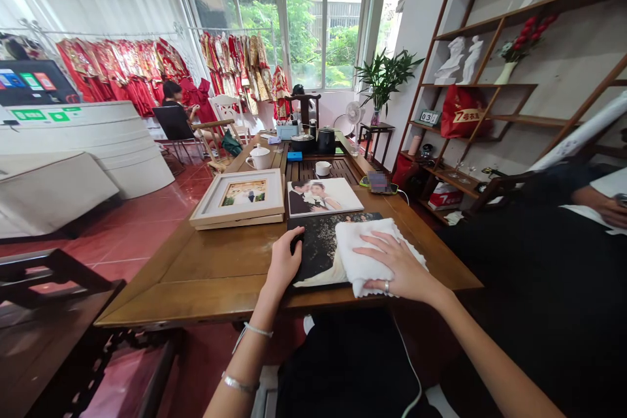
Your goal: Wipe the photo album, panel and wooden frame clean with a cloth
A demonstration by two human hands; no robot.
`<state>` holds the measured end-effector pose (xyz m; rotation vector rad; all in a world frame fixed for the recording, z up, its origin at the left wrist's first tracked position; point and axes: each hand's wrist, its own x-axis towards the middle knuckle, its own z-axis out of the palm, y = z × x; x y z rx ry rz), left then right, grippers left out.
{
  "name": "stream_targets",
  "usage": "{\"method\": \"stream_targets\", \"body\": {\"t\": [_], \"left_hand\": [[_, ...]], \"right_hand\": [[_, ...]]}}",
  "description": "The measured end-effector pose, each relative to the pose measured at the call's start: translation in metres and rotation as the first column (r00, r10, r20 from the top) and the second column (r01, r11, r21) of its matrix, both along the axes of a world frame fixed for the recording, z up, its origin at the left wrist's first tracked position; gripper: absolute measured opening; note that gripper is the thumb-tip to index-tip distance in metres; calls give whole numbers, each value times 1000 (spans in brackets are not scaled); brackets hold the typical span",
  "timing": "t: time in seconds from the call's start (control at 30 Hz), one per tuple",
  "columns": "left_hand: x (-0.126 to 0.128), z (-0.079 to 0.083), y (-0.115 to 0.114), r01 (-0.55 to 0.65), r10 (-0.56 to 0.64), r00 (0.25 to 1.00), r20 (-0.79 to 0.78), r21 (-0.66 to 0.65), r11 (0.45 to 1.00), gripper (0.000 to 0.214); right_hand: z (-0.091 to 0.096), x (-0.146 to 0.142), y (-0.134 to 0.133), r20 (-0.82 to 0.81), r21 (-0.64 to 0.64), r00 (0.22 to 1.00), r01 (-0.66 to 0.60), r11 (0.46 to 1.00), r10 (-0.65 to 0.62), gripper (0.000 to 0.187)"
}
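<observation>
A dark photo album with a wedding picture lies at the near edge of the wooden table. My left hand holds its left edge, fingers curled over the cover. My right hand lies flat with fingers spread on a folded white cloth, pressing it onto the album's right half. Behind the album lies a second wedding photo book, and to its left a stack of framed photos.
A white teapot, small cup, dark kettle and tea tray stand further back. A phone lies at the right. A person in dark clothes sits at the right. A shelf unit lines the right wall.
</observation>
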<state>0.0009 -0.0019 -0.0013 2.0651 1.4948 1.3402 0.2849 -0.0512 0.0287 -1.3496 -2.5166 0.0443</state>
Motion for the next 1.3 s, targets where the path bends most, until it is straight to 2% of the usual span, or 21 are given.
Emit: {"method": "stream_targets", "body": {"t": [0.3,0.4,0.5,0.6,0.8,0.93,1.1,1.3], "left_hand": [[-1,0,1,2,-2,999,-50,3,1000,33],[-1,-2,1,11,-11,997,-82,4,1000,35],[-1,-5,2,27,-27,996,-84,2,1000,37],[-1,-7,3,45,-46,996,-74,-12,999,38],[-1,-9,5,51,-53,996,-68,-24,998,39],[0,-11,5,51,-52,997,-60,-24,998,40],[-1,-12,3,66,-68,996,-61,-42,997,42],[-2,-13,3,78,-80,995,-54,-48,996,43]], "right_hand": [[6,-4,73,33,-18,990,136,991,-135,63],[8,-9,86,43,-18,985,166,986,-165,63],[6,-14,84,60,10,979,192,981,-192,61],[3,-18,67,65,41,980,184,982,-186,60],[0,-16,17,30,45,999,28,999,-29,63],[0,-12,3,6,27,999,-38,999,37,66],[3,-10,18,18,-5,1000,3,1000,-3,65],[8,-16,67,60,-18,992,110,994,-109,65]]}}
